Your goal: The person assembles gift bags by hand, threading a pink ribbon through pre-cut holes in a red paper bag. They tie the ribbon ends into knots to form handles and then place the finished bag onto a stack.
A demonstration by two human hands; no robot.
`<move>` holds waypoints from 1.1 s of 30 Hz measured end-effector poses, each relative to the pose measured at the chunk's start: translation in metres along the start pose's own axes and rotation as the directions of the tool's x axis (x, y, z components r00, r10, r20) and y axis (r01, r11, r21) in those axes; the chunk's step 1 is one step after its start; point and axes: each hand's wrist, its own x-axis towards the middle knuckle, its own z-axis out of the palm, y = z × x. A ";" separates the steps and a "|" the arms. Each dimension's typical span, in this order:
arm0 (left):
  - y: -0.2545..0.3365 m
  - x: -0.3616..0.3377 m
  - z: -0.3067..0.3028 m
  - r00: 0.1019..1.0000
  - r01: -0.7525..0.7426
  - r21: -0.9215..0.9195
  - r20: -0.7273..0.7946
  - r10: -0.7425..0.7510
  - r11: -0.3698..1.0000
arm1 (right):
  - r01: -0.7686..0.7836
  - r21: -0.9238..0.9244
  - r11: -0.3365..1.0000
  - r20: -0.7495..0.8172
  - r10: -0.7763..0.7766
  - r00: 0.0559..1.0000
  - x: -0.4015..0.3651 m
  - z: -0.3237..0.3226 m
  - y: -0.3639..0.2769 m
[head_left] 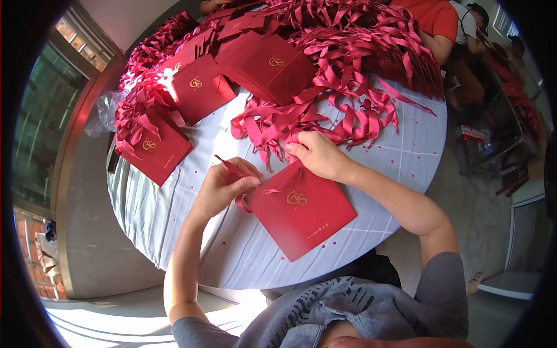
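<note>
A red paper gift bag [316, 217] with a gold monogram lies flat on the table in front of me, its top edge towards my hands. My left hand [229, 184] is closed at the bag's upper left corner, pinching a red ribbon [231, 167] whose end sticks up past the fingers. At the upper right corner, my right hand [322, 155] is closed with thumb and forefinger pressed together on red ribbon. The exact grip under its fingers is partly hidden. Loose red ribbons [365, 119] lie heaped just beyond the right hand.
A white cloth with red dots covers the round table [214, 255]. Stacked red bags [270, 64] stand at the back, with more ribboned bags [154, 142] at left. Another person in a red shirt [426, 23] is at the far right, near a second table [505, 93].
</note>
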 end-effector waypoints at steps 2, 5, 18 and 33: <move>0.001 -0.008 0.013 0.973 -0.136 0.239 -0.152 0.175 0.961 | 0.002 -0.066 0.998 -0.041 -0.005 0.999 0.000 0.003 0.004; -0.004 -0.018 0.017 0.940 -0.104 0.266 -0.289 0.182 0.958 | 0.058 -0.157 0.986 -0.106 -0.076 0.992 -0.001 0.009 0.010; -0.015 -0.039 -0.009 0.899 0.244 0.075 -0.391 -0.197 0.967 | 0.224 -0.254 0.941 -0.092 -0.254 0.963 -0.016 0.026 0.004; -0.007 -0.048 -0.001 0.923 0.166 -0.185 -0.317 -0.219 0.969 | 0.176 -0.197 0.965 -0.146 -0.206 0.968 -0.011 0.022 0.006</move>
